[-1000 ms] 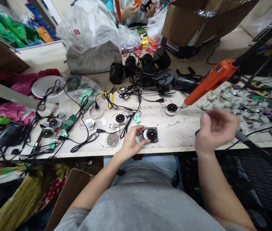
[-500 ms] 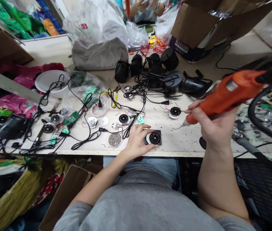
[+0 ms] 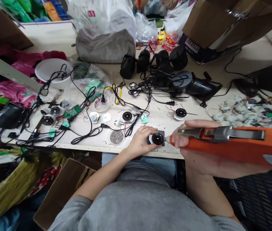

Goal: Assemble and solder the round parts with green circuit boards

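My left hand is closed around a small round white part with a black slotted disc, at the front edge of the bench. Under this part lies a dark square block. In my right hand is an orange electric screwdriver, held nearly level with its tip pointing left at the disc. Whether the tip touches the disc or a screw cannot be made out. Left of my left hand stands a round dish of small metal screws. Just behind are a similar disc part and a green circuit board.
Another disc part lies behind my right hand. Black housings and tangled cords fill the back. Yellow-handled pliers, a white bowl, a cardboard box and a pile of white parts also occupy the bench.
My right hand has brought the electric screwdriver left and down, from over the bench to the disc part. My left hand still holds that part in about the same place.
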{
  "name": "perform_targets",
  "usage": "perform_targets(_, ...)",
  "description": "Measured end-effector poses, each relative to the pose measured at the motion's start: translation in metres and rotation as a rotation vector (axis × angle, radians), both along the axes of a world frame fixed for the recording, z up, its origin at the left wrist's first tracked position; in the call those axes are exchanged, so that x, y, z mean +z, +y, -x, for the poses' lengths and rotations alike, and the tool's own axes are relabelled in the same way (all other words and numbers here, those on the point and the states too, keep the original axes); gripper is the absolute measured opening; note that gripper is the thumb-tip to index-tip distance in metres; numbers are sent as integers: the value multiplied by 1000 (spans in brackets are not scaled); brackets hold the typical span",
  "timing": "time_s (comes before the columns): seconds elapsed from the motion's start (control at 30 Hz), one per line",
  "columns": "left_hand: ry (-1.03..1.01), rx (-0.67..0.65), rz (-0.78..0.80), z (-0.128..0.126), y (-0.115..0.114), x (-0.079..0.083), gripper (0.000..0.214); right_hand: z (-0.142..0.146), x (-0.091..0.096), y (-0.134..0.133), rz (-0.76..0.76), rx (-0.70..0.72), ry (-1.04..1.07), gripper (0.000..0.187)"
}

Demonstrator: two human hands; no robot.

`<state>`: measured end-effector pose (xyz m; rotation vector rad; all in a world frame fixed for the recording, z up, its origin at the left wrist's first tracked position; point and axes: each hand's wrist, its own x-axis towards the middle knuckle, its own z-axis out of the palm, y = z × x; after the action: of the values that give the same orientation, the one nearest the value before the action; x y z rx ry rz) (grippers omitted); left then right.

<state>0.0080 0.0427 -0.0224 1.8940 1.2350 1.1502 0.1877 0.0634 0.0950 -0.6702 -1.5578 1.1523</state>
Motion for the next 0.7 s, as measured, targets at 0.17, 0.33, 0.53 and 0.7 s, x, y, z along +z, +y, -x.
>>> perform_targets(0.17, -1, 0, 5, 0, 1, 4, 38, 1, -9, -3, -54, 49, 32, 77)
perform_targets(0.33, 2, -6, 47, 0, 1, 4, 38, 2, -16, -2, -73, 10, -16, 87)
perform_targets(0.53, -22, -6, 13, 0, 1, 3, 37, 6, -18, -2, -69, 0, 45, 80)
perform_targets(0.7, -1, -10, 40, 1, 2, 4, 38, 5, -17, -2, -59, -1, 48, 80)
